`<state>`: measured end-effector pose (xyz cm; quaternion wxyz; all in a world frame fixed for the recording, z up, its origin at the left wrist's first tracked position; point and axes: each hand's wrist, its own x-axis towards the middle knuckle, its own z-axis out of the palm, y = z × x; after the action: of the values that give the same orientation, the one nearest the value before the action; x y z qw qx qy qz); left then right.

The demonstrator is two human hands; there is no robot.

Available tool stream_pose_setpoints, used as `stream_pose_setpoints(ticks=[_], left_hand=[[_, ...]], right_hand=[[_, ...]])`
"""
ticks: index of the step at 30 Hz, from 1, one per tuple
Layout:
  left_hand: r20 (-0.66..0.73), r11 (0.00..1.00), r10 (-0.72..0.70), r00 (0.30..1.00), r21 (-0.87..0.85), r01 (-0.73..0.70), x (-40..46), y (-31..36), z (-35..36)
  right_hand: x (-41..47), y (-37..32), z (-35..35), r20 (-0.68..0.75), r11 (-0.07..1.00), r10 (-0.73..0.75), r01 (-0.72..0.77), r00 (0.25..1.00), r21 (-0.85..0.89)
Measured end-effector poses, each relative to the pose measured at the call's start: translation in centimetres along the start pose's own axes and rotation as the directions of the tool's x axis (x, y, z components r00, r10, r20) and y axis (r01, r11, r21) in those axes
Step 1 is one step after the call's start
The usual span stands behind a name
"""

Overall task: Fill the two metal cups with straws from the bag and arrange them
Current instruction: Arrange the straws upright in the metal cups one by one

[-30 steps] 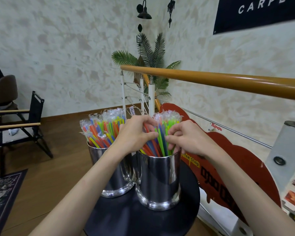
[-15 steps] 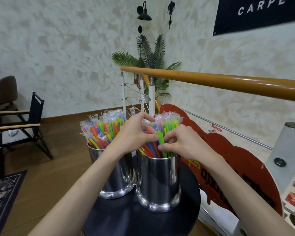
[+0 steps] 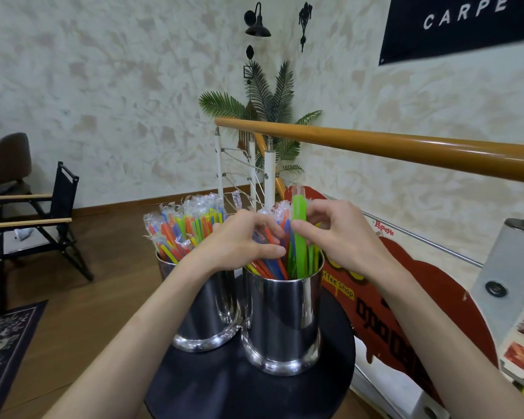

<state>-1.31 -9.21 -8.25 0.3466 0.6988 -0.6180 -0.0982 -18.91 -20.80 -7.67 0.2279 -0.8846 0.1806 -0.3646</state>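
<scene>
Right grip (image 3: 330,234) on green straw (image 3: 300,237) in right cup (image 3: 285,316)

Legible text: "CARPE" in white capitals on dark banner (image 3: 463,22), far wall, upper right; word cut by frame edge. "Popeye" in red script on small white sticker (image 3: 384,228), right wall beyond railing. "offee Shop" in yellow on red cutout sign (image 3: 406,297), right of the table; first letter hidden. Black characters below it unreadable.
</scene>
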Motion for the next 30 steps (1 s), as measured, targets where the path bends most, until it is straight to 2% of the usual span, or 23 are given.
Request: stream_pose_setpoints(ticks=[4, 10, 19, 22, 25, 27, 30], left_hand=[[-0.075, 0.997, 0.030, 0.997, -0.064, -0.035, -0.2, 0.8, -0.1], [-0.199, 0.970, 0.061, 0.978, -0.218, -0.105, -0.3, 1.6, -0.1], [-0.248, 0.981, 0.073, 0.966, -0.157, -0.115, 0.0, 1.4, 0.3], [-0.276, 0.981, 0.069, 0.959, -0.155, -0.115, 0.3, 1.3, 0.3], [-0.336, 0.975, 0.068, 0.939, -0.177, -0.134, 0.5, 1.6, 0.0], [-0.371, 0.972, 0.054, 0.927, -0.192, -0.134, 0.6, 2.0, -0.3], [-0.400, 0.966, 0.055, 0.915, -0.211, -0.150, 0.6, 2.5, -0.4]], right_hand=[[-0.5, 0.1, 0.7, 0.049, 0.995, -0.022, 0.017, 0.999, 0.102], [-0.6, 0.2, 1.8, 0.059, 0.994, 0.002, -0.008, 0.998, 0.112], [-0.7, 0.4, 2.6, 0.003, 0.997, -0.054, 0.054, 0.999, 0.047], [-0.8, 0.4, 1.8, 0.149, 0.994, -0.105, 0.099, 0.983, 0.047], [-0.8, 0.4, 0.9, 0.333, 0.991, -0.125, 0.134, 0.935, -0.005], [-0.8, 0.4, 0.5, 0.376, 0.985, -0.111, 0.152, 0.920, -0.082], [-0.7, 0.1, 0.4, 0.350, 0.980, -0.139, 0.180, 0.926, -0.087]])
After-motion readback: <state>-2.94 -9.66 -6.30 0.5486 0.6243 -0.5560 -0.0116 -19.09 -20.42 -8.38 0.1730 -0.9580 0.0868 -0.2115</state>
